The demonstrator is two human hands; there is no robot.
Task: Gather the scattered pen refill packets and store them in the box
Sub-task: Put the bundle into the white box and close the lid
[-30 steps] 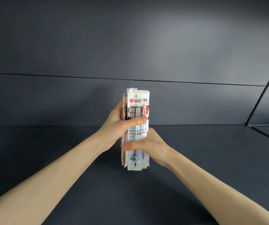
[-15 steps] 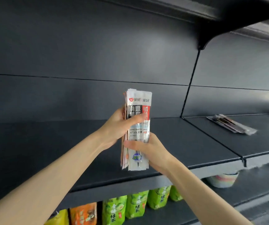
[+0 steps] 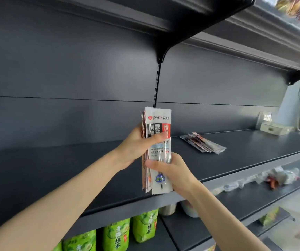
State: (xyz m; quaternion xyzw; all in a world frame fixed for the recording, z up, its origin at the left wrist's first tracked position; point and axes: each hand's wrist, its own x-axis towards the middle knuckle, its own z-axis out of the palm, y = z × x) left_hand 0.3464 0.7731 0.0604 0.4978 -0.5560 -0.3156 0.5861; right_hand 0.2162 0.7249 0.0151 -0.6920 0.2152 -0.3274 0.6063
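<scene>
both hands are holding one upright stack of pen refill packets (image 3: 157, 149) in the air in front of the dark shelf (image 3: 236, 160), roughly over its front edge. the left hand (image 3: 136, 144) is gripping the stack's upper half, thumb lying across the printed front and fingers curling round behind. the right hand (image 3: 172, 171) is gripping the lower half, thumb pressing across the front and fingers wrapping the back. both grips are closing tight on the stack, and the packet ends are sticking out above and below the hands. the front packet is showing white, black and red print, and the edges are sitting slightly uneven.

a loose pile of packets (image 3: 202, 143) is lying flat on the dark shelf, right of the held stack and well apart from it. a pale box (image 3: 275, 128) is sitting at the far right end of the same shelf, blurred, so cannot tell what it is holding. green tea bottles (image 3: 116, 234) are standing in a row under the dark shelf. blurry wrapped goods (image 3: 272, 178) are lying under its right part. a black bracket (image 3: 165, 51) is carrying another board above it.
</scene>
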